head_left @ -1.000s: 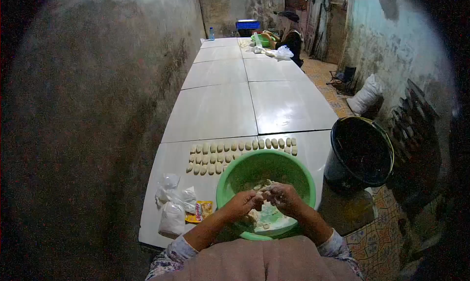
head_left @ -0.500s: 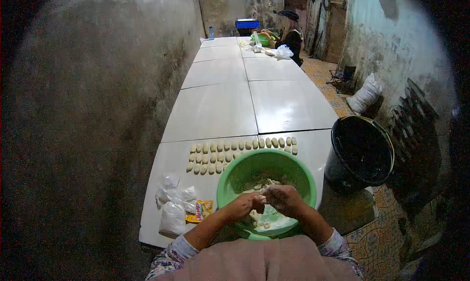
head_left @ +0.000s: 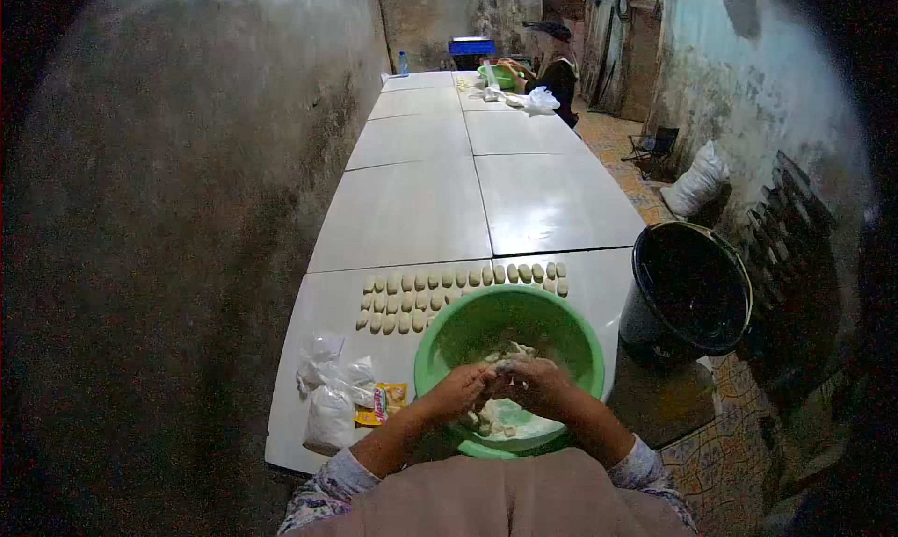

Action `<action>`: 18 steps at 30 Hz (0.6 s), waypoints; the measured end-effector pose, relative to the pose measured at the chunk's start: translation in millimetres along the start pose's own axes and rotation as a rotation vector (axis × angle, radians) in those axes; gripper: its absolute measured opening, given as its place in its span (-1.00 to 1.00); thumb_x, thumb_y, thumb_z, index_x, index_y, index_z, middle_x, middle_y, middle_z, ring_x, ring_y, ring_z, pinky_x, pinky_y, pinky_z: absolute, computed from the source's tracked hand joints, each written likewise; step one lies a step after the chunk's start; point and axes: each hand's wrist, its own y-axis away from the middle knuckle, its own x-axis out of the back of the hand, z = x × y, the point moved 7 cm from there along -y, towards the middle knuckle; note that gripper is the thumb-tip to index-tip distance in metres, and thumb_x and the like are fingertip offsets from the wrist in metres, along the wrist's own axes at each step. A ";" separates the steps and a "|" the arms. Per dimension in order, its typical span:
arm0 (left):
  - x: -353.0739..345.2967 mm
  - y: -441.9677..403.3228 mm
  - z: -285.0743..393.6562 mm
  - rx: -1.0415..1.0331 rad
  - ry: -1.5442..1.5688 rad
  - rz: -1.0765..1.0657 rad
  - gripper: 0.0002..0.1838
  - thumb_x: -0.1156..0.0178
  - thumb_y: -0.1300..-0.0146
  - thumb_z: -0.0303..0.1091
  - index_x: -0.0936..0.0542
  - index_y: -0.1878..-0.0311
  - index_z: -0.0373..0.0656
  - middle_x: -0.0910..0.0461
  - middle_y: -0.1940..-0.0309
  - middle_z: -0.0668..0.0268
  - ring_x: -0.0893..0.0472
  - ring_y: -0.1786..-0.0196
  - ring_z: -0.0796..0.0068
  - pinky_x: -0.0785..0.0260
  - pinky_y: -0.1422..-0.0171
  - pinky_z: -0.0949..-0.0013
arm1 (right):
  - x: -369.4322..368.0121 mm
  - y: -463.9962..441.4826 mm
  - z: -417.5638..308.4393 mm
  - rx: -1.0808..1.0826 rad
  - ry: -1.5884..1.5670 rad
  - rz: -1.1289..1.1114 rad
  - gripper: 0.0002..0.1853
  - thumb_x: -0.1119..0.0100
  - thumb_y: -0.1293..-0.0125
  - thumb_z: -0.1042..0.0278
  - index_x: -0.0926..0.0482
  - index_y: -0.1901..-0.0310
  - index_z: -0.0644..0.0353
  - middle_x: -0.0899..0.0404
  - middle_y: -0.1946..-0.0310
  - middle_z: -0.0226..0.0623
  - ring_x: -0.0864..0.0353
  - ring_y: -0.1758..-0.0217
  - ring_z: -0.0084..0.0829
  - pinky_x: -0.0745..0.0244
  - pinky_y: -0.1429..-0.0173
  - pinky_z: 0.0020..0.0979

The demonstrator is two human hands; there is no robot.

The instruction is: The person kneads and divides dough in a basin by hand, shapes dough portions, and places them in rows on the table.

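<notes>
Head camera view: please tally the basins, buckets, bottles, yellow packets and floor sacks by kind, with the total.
Green basins: 2 (near basin, far basin)
Black bucket: 1
Blue bottle: 1
Yellow packet: 1
White sack on the floor: 1
Total: 6

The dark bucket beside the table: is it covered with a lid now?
No, the dark bucket has an open top, and one can look down past its rim into the inside.
</notes>
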 end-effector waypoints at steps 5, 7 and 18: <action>-3.1 -2.3 5.8 0.003 0.142 -0.049 -0.31 0.37 -0.26 0.30 -0.39 0.31 -0.24 -0.35 0.54 0.33 -0.34 0.50 0.50 -0.25 0.37 0.43 | 6.0 1.1 3.9 0.090 0.038 0.147 -0.74 -0.14 -0.17 0.18 -0.52 0.13 0.06 -0.52 0.16 -0.21 -0.57 0.15 -0.19 -0.50 0.12 -0.28; -8.8 -2.5 1.2 0.002 0.272 -0.085 -0.27 0.36 -0.23 0.36 -0.39 0.33 -0.24 -0.35 0.56 0.34 -0.35 0.50 0.50 -0.25 0.37 0.42 | 5.2 0.8 11.0 0.081 0.056 0.149 -0.73 -0.14 -0.17 0.17 -0.53 0.12 0.04 -0.51 0.18 -0.22 -0.56 0.17 -0.19 -0.50 0.13 -0.27; -0.4 -0.6 16.5 0.023 -0.211 0.033 -0.70 0.12 -0.34 -0.22 -0.42 0.06 -0.24 -0.42 0.52 0.24 -0.39 0.48 0.49 -0.30 0.35 0.39 | 22.0 -1.7 -22.2 -0.070 -0.072 0.004 -0.59 -0.11 -0.20 0.27 -0.38 -0.11 0.01 -0.45 0.18 -0.17 -0.53 0.22 -0.17 -0.45 0.13 -0.25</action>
